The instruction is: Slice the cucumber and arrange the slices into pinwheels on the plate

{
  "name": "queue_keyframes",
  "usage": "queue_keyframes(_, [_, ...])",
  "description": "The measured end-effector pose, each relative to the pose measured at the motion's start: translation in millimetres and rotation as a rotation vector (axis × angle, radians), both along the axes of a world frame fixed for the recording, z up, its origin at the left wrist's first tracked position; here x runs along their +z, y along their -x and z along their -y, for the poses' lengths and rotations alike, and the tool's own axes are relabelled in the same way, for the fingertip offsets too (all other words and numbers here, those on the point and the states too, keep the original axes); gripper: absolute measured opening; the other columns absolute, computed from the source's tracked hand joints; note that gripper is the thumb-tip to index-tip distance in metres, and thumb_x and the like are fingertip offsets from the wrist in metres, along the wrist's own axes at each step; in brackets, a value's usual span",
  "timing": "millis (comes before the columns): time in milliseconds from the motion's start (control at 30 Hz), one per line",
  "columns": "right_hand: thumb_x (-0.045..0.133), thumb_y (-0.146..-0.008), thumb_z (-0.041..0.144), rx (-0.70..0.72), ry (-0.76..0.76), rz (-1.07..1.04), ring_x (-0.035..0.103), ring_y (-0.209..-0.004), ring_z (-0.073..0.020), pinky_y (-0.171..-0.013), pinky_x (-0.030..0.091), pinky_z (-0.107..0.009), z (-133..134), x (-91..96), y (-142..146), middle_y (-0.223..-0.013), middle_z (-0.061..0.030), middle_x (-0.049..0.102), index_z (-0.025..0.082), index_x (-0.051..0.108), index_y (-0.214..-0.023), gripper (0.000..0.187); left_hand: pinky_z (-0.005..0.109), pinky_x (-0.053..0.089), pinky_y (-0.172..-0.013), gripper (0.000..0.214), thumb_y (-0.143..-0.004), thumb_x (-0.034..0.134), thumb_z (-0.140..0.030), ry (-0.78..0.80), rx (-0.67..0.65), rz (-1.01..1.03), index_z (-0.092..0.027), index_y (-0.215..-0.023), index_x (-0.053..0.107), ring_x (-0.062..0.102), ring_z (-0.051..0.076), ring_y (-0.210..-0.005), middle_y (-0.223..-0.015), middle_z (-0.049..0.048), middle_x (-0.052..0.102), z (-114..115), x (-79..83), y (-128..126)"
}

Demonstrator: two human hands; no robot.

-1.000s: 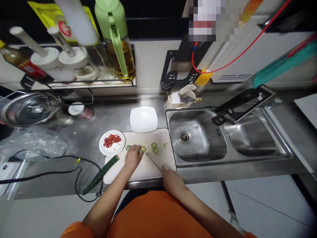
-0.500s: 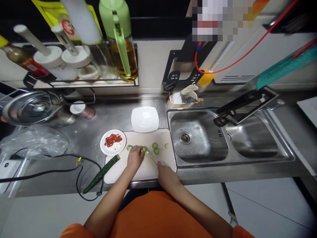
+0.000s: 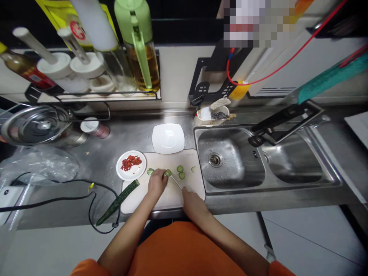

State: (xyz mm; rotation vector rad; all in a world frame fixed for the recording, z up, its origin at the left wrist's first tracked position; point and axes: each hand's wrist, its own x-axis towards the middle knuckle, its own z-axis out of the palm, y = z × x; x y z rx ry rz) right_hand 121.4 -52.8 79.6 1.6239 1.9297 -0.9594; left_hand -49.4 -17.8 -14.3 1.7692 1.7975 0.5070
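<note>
On the white cutting board (image 3: 138,201), my left hand (image 3: 156,182) is closed round a short piece of cucumber (image 3: 168,173), whose cut face shows. My right hand (image 3: 194,202) grips a knife (image 3: 176,183) by its handle, the blade reaching to the cucumber piece. Right of the knife lie two cucumber slices (image 3: 181,172) and a thin end piece (image 3: 193,169). Another cut bit (image 3: 150,171) sits left of my left hand. A long cucumber (image 3: 117,202) rests partly on the board's left edge. The fingertips of my left hand are partly hidden.
A white plate of chopped red pieces (image 3: 131,177) overlaps the board's far left corner. Behind the board stands a square white dish (image 3: 168,138). To the right is a double sink (image 3: 232,191). A black cable (image 3: 57,199), plastic bag (image 3: 40,165) and lidded pot (image 3: 37,126) lie left.
Both hands, the knife and the cucumber pieces keep nearly the same positions. Only a very slight shift of the view shows.
</note>
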Motion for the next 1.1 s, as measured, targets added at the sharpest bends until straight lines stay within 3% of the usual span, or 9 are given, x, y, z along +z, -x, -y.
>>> queue_keyframes(433, [0.031,-0.083,-0.001,0.015,0.047,0.009,0.06,-0.102,-0.0247,-0.08,0.045,-0.031,5.6,6.1,-0.9,-0.105,-0.0194,0.063,0.004,0.04,-0.129,0.047,0.03,0.043,-0.083,0.022,-0.073,0.055,-0.014,0.013,0.05,0.026,-0.018,-0.093,0.063,0.056,0.018,-0.086,-0.089,0.0055,0.063,-2.9,2.3,-1.9])
queue_keyframes(633, [0.033,-0.08,-0.002,-0.009,0.083,0.044,0.061,-0.099,-0.0256,-0.077,0.047,-0.033,11.8,9.4,-10.6,-0.1,-0.0158,0.065,0.009,0.048,-0.117,0.041,0.023,0.04,-0.064,0.007,-0.077,0.053,-0.019,0.12,0.099,0.076,-0.02,-0.08,0.059,0.055,0.013,-0.066,-0.071,-0.0006,0.061,-4.1,15.6,-3.5])
queue_keyframes(900, [0.032,-0.079,-0.004,-0.036,0.092,0.024,0.06,-0.1,-0.0255,-0.074,0.046,-0.031,12.3,6.6,-13.3,-0.099,-0.0164,0.064,0.009,0.047,-0.116,0.042,0.023,0.041,-0.064,0.02,-0.079,0.054,-0.039,0.151,0.335,0.057,-0.021,-0.083,0.061,0.058,0.013,-0.064,-0.071,-0.0005,0.066,-2.6,36.8,40.3])
queue_keyframes(1100, [0.032,-0.08,-0.004,-0.036,0.104,0.038,0.06,-0.101,-0.0246,-0.076,0.045,-0.03,10.5,10.6,-12.2,-0.101,-0.016,0.064,0.01,0.047,-0.117,0.042,0.027,0.041,-0.066,0.016,-0.081,0.051,-0.028,0.095,0.26,-0.228,-0.022,-0.088,0.063,0.06,0.019,-0.072,-0.078,0.0047,0.067,2.9,32.7,54.6])
